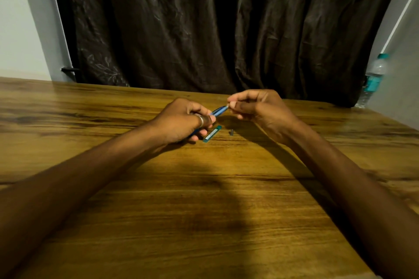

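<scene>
My left hand [184, 120] grips a blue mechanical pencil [218, 111] around its lower barrel, with the pencil's upper end slanting up to the right. My right hand [256, 106] pinches that upper end between thumb and forefinger; what the fingertips hold there is too small to tell. Both hands hover just above the wooden table [204, 188]. A slim teal lead case [212, 133] lies flat on the table under the hands. A small dark cap [231, 132] lies just to its right.
A plastic water bottle [374, 79] with a teal label stands at the table's far right edge. A dark curtain [215, 25] hangs behind the table's far edge. White walls flank the curtain on both sides.
</scene>
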`<state>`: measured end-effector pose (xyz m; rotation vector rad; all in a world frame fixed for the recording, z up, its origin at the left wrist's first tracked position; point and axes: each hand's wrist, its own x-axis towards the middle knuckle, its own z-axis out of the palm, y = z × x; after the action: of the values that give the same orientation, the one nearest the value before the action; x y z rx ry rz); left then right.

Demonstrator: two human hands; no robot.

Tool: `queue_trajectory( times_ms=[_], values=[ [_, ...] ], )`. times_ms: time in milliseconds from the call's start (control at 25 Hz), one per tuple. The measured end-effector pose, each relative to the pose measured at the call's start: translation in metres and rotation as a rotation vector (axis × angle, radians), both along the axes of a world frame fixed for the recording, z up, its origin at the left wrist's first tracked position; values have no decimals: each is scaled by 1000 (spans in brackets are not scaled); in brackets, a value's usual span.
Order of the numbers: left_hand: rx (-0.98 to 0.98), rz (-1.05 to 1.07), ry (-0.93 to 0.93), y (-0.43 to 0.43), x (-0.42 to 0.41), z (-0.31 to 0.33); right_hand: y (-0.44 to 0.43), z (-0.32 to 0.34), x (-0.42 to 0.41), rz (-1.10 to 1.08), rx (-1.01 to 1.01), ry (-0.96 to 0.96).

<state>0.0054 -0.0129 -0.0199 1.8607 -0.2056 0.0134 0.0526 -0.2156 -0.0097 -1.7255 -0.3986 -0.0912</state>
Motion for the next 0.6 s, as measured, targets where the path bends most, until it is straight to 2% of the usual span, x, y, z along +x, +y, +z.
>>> queue_trajectory(
  times_ms=[320, 520, 600],
  values=[
    [37, -25, -30, 0, -2, 1, 2, 1, -3, -12, 16, 5],
    [59, -9, -22, 3, -2, 1, -5, 6, -3, -102, 107, 17],
    [61, 7, -21, 5, 0, 0, -9, 7, -3, -109, 49, 30]
  ],
)
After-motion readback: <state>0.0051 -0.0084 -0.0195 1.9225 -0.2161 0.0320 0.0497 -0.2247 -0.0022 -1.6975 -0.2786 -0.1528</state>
